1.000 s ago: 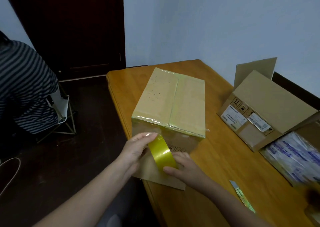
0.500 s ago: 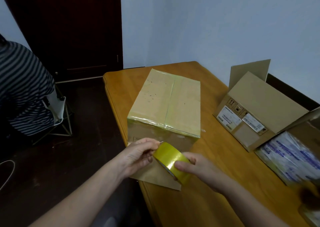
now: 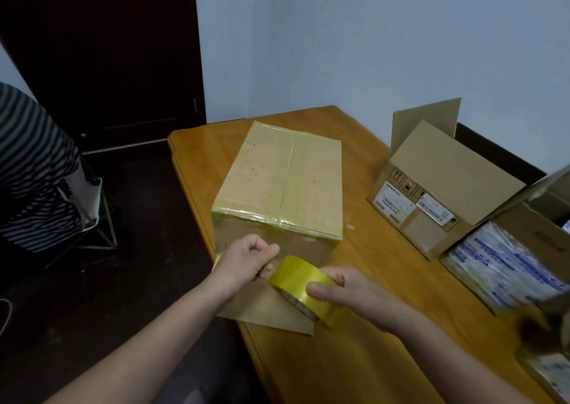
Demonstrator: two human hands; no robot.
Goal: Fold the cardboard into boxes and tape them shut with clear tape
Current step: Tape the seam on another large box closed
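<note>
Obs., standing by the table:

- Tape roll, yellowish-clear, is held in the air just in front of the near end of the taped box.
- Right hand is clamped on the roll, thumb across its outer face, fingers behind.
- Left hand is curled, thumb and forefinger pinched together at the roll's upper rim. Probably on the free end, but the strip is too clear to make out.
- Box top is sealed along the centre seam and near edge. The near end is not closed: one flap lies flat and pokes past the table edge.

Risks, as I judge them:
- The pinched end could slip and snap back onto the roll, or fold onto itself or the fingers. Cause: a thin grip on clear film.
- The box sits at the table's left edge, so a hard pull toward the body could drag it off.
- Tape laid before the flap is raised would seal nothing. A skewed pull would wrinkle the strip.

Containers:
- Taped box: contents hidden.
- Labelled carton well to the right has one flap upright. Its inside is not visible from here.
- Far-right carton is open and holds plastic-wrapped packs with blue print
</note>
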